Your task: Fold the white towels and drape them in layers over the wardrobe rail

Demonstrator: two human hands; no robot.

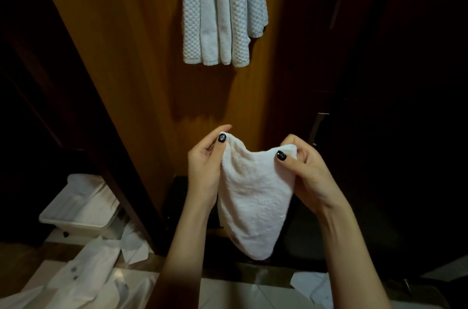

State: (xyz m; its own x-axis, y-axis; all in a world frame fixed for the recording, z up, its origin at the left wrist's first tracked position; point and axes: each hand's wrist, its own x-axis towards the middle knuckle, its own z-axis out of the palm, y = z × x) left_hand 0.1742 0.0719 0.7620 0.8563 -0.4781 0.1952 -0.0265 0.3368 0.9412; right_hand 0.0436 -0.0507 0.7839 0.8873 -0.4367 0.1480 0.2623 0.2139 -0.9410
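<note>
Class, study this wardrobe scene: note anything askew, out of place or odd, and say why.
Among the hung towels, the rightmost towel ends higher and flares sideways, unlike its straight neighbours. A white shirt lies crumpled at lower left.

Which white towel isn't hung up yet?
The smooth towel, pinched at its top corners by the left hand and right hand. The other towels hang side by side above it.

Dim light — wooden wardrobe panel (131, 55), pale floor (228, 293)
</note>
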